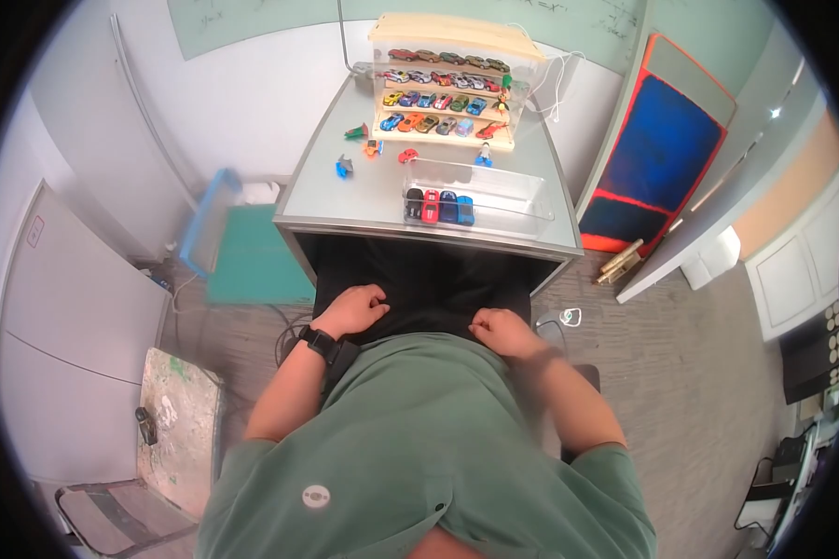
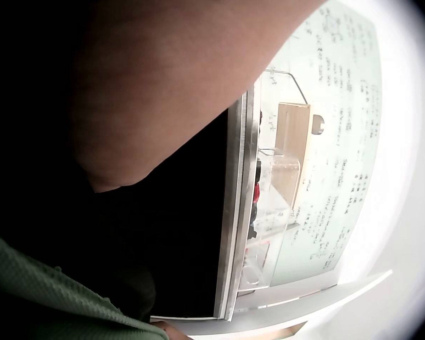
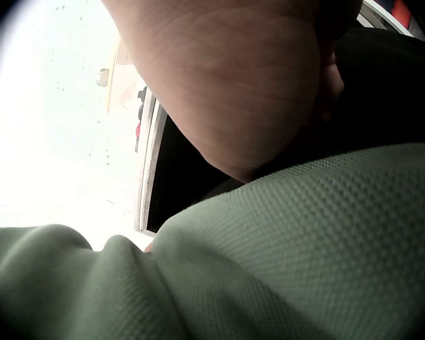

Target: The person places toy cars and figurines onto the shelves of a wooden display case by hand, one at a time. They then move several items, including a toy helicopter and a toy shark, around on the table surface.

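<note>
My left hand (image 1: 352, 310) rests on the dark trousers over my lap, its fingers loosely curled around nothing. Across from it, my right hand (image 1: 505, 332) lies on the other side of the lap, also loosely curled and holding nothing. Both are below the front edge of the grey table (image 1: 326, 200). On the table, a clear plastic box (image 1: 522, 200) holds a black, a red (image 1: 430, 207) and several blue toy cars at its left end. Behind it stands a wooden-topped display case (image 1: 457, 33) with rows of toy cars. The wrist views show mostly skin, dark cloth and green shirt, with the fingers largely hidden.
Left of the box lie a blue-grey toy figure (image 1: 344, 167), an orange toy (image 1: 373, 148), a green-and-red toy (image 1: 356, 132) and a red toy car (image 1: 407, 156). A small figure (image 1: 485, 155) stands before the case. A blue-and-red painting (image 1: 662, 130) leans at right.
</note>
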Demonstrator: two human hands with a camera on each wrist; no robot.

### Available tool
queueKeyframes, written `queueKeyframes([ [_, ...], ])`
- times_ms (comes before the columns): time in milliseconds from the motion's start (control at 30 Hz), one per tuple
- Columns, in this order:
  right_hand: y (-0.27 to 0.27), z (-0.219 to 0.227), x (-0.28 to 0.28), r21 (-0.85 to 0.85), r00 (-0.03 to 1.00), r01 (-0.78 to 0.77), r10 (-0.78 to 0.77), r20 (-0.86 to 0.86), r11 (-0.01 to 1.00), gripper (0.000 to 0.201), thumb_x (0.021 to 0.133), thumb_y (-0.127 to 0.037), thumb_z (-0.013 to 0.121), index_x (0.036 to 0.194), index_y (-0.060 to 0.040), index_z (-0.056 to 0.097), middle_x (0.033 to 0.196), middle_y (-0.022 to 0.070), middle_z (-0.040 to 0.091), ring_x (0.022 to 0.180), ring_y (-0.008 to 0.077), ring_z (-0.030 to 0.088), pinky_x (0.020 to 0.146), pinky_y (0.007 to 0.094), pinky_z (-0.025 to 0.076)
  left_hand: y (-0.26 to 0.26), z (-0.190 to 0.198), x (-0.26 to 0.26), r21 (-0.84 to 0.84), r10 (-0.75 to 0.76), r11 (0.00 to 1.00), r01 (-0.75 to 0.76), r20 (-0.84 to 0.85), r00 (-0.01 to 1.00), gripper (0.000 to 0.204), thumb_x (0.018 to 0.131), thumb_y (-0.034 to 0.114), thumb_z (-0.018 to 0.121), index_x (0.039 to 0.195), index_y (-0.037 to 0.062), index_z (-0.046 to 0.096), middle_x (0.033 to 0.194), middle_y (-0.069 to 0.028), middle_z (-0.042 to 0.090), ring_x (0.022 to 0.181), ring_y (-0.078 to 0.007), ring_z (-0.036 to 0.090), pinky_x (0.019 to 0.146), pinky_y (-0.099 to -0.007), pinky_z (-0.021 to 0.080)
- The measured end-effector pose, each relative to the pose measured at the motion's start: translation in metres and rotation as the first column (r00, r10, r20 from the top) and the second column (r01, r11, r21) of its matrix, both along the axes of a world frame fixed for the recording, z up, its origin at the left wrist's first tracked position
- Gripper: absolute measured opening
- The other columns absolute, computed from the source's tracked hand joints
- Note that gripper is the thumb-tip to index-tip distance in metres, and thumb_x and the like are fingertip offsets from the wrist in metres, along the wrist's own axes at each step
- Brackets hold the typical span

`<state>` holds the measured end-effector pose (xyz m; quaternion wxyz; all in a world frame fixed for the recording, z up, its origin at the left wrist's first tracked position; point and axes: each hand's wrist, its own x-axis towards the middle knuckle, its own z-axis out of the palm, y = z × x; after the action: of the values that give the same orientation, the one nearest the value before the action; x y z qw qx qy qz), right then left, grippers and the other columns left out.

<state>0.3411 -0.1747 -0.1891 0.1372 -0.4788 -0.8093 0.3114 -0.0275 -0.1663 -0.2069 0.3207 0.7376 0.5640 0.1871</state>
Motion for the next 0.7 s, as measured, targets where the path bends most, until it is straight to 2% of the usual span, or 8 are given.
queueKeyframes([
  [700,-0.0011,0.0016,-0.0007,-0.02,1.0,0.007,-0.007,0.012,1.0,0.023,0.1,-0.026,0.069,0.098,-0.0032,0.074,0.092,0.0185,0.076,0.089,0.0395,0.073,0.081,0.0477,0.057,0.0001,-0.0004,0.0003,0.01,-0.008,1.0,0.008,0.006,1.0,0.036,0.096,0.024,0.077,0.118,-0.0033,0.071,0.1,-0.02,0.078,0.094,-0.0344,0.076,0.084,-0.0421,0.059],
])
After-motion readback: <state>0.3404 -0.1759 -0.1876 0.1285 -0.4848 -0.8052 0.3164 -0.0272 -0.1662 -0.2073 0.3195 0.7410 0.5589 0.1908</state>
